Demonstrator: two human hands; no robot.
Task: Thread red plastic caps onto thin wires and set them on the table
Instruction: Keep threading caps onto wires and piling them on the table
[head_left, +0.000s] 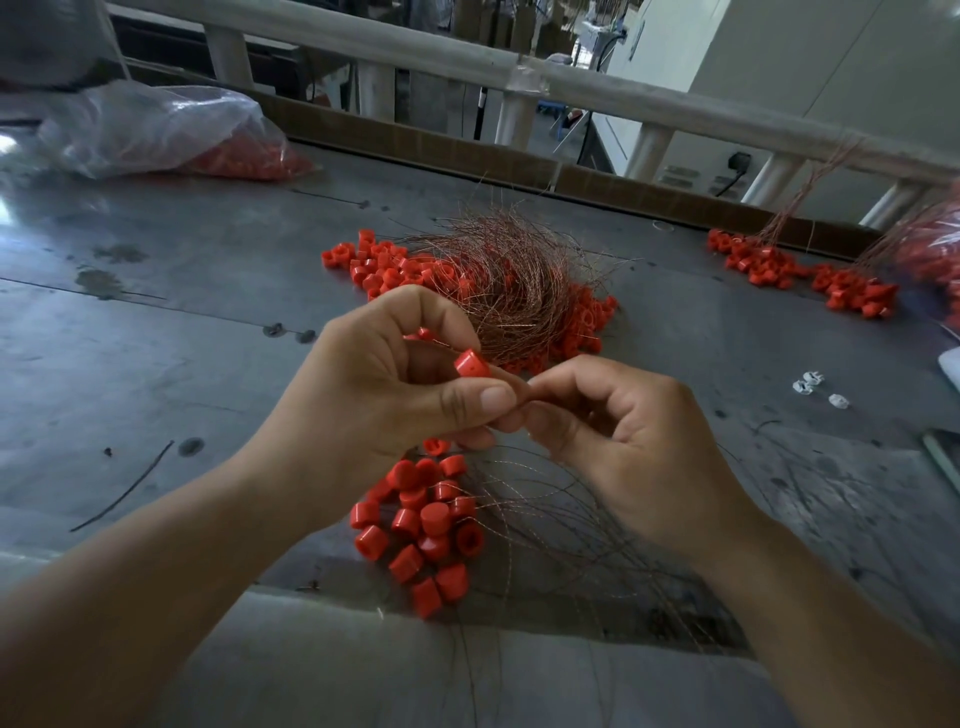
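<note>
Our left hand (395, 384) pinches a red cap (471, 364); our right hand (618, 431) presses its fingertips together beside it (around what, we cannot tell).

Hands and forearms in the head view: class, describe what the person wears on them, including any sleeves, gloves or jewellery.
The left hand and the right hand are bare: no gloves, rings or tape show. Visible nails look short and unpainted. The left forearm and right forearm are uncovered to the frame's edge, with no sleeve, watch or bracelet in view.
</note>
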